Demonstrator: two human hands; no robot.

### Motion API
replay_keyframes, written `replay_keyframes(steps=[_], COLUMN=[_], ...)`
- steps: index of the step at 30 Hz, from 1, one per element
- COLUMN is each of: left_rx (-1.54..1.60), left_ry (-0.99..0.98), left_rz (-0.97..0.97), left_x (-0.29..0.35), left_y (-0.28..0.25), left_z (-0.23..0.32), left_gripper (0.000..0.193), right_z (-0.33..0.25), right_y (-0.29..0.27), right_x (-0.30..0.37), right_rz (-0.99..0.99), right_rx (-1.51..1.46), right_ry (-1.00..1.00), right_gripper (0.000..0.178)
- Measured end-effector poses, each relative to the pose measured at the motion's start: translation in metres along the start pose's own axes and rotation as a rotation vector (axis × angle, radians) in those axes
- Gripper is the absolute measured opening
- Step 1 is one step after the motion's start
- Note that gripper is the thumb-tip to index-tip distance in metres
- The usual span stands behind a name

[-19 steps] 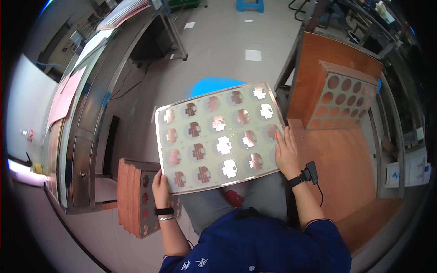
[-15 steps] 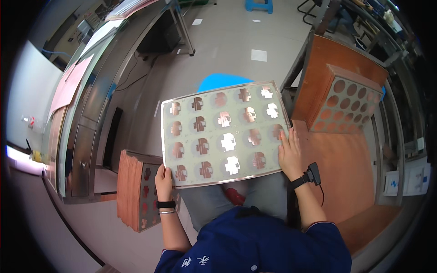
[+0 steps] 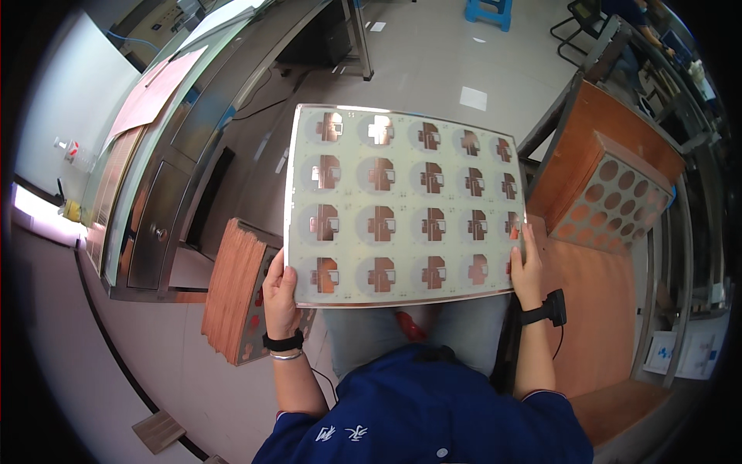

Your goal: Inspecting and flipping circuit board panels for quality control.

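A pale green circuit board panel point(image 3: 403, 203) with rows of shiny copper patterns is held above my lap, its face turned up toward me. At its lower left corner, my left hand point(image 3: 281, 292) is closed on the edge, thumb in front and the other fingers partly hidden behind. My right hand point(image 3: 527, 271) grips the right edge near the lower corner, with some fingertips out of sight. Left of my legs stands a thick stack of copper-edged panels point(image 3: 234, 294). To the right, another stack of panels with round copper spots point(image 3: 624, 193) leans against an orange-brown board point(image 3: 618, 124).
A metal workbench point(image 3: 158, 220) with a drawer runs along the left, with a pink sheet point(image 3: 158, 93) on top. An orange-brown shelf surface point(image 3: 591, 309) with a metal frame lies to my right. Farther off are a blue stool point(image 3: 489, 11) and a seated person point(image 3: 630, 46).
The panel has tilted and turned clockwise, its upper left corner rising, so the reflections on its copper patterns differ. Both hands still hold its side edges. My view has shifted slightly left.
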State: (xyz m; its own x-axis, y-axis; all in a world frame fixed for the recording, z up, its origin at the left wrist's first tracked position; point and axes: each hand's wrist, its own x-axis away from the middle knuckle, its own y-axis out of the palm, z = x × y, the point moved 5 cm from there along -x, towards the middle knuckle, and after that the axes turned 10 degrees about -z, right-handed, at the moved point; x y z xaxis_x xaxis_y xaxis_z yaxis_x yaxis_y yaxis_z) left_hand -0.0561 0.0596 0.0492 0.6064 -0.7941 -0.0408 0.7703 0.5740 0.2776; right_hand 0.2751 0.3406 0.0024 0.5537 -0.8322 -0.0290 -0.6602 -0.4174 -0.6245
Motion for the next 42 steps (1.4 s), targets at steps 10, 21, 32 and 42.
replay_keyframes(steps=[10, 21, 32, 42], left_rx=[0.172, 0.807, 0.534, 0.501], left_ry=[-0.004, 0.143, -0.11, -0.198], left_rz=[0.014, -0.031, -0.079, -0.03], left_x=[0.005, -0.023, 0.003, 0.009], left_y=[-0.014, 0.024, 0.107, 0.066], left_z=[0.005, 0.012, -0.033, -0.036], left_gripper=[0.049, 0.062, 0.041, 0.041], right_z=[-0.004, -0.003, -0.036, -0.037], right_y=[-0.053, -0.058, 0.01, -0.048], right_x=[0.006, 0.037, 0.039, 0.006], right_rz=[-0.043, 0.043, -0.236, -0.154], right_rx=[-1.17, -1.291, -1.41, -0.902], right_ry=[0.091, 0.169, -0.059, 0.102], right_gripper=[0.047, 0.043, 0.037, 0.043])
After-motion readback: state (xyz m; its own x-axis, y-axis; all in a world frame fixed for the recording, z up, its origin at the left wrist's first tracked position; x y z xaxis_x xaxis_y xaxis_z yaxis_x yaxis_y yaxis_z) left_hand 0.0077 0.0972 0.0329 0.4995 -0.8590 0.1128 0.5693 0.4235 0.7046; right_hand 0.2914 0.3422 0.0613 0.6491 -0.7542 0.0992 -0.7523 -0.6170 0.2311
